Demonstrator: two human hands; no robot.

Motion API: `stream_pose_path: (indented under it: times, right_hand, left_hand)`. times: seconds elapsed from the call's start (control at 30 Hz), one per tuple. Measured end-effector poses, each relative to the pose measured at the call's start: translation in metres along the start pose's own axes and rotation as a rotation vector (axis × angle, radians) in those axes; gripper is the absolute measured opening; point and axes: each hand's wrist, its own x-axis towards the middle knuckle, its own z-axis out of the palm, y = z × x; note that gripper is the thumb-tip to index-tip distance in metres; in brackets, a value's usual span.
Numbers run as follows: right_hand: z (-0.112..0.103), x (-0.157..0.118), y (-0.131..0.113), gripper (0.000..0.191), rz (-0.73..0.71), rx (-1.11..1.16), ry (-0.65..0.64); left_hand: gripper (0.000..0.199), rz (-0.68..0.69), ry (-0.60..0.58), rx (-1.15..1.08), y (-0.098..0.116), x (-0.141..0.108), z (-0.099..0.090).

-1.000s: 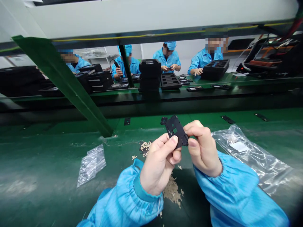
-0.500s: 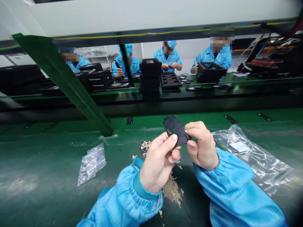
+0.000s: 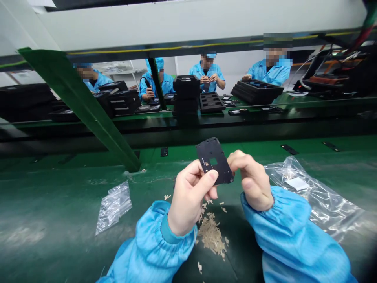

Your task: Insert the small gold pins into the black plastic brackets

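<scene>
Between finger and thumb, my left hand (image 3: pixel 188 196) grips a thin black plastic plate (image 3: pixel 219 157), which looks like an inner phone cover. The plate is tilted upright and has a small square opening and notched edges. At its right edge is my right hand (image 3: pixel 251 177), fingers curled in. Its fingertips are partly hidden behind the plate, so I cannot tell whether they pinch anything. Below my hands, a pile of small beige cut-out pieces (image 3: pixel 212 236) lies on the green work surface (image 3: pixel 67 200).
A clear plastic bag (image 3: pixel 114 206) lies on the left, a larger one (image 3: pixel 321 196) on the right. Several flat black parts (image 3: pixel 289 149) lie farther back. A slanted green post (image 3: pixel 85 106) rises at left. Co-workers in blue sit beyond stacked black trays (image 3: pixel 186 94).
The plate has turned to face me more and shifted slightly left with my left hand. My right fingers have loosened at its edge. Across the bench, a co-worker's black tray has tipped.
</scene>
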Motion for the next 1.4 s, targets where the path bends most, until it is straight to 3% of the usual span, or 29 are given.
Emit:
stream_pose_path:
  times: [0.07, 0.17, 0.33, 0.43, 0.6, 0.7, 0.77, 0.9, 1.1, 1.27, 1.4]
  right_hand:
    - [0.000, -0.002, -0.002, 0.029, 0.124, 0.151, -0.011]
    - [0.000, -0.002, -0.005, 0.026, 0.217, 0.193, -0.038]
    - [0.003, 0.001, -0.002, 0.023, 0.219, 0.090, -0.030]
    - [0.010, 0.001, 0.008, 0.023, 0.238, -0.112, 0.012]
    - [0.007, -0.010, 0.060, 0.023, 0.440, -0.496, -0.022]
    - [-0.018, -0.026, 0.107, 0.019, 0.612, -0.709, -0.021]
    - [-0.040, -0.040, 0.134, 0.017, 0.736, -0.864, -0.032]
    - [-0.067, -0.066, 0.165, 0.018, 0.909, -1.117, -0.082]
    - [-0.067, -0.083, 0.182, 0.026, 0.980, -1.232, -0.275]
    - [-0.065, -0.084, 0.179, 0.031, 0.965, -1.203, -0.350]
    - [-0.044, -0.070, 0.163, 0.032, 0.852, -1.072, -0.435]
  left_hand:
    - [0.015, 0.081, 0.021, 0.118, -0.001, 0.001, -0.001]
    - [0.014, 0.144, 0.046, 0.215, -0.001, 0.002, -0.002]
    - [0.015, 0.182, 0.051, 0.267, -0.003, 0.005, -0.003]
    - [0.017, 0.156, 0.078, 0.250, -0.014, 0.014, -0.004]
    - [0.022, 0.077, 0.052, 0.193, -0.045, 0.051, -0.020]
    - [0.033, 0.096, 0.150, 0.258, -0.049, 0.072, -0.043]
    - [0.030, 0.137, 0.152, 0.444, -0.044, 0.080, -0.059]
    - [0.021, 0.140, -0.112, 1.053, -0.037, 0.086, -0.081]
    - [0.010, -0.024, -0.473, 1.387, -0.066, 0.093, -0.092]
    - [0.019, -0.076, -0.586, 1.536, -0.084, 0.095, -0.092]
    - [0.023, -0.062, -0.594, 1.593, -0.091, 0.096, -0.089]
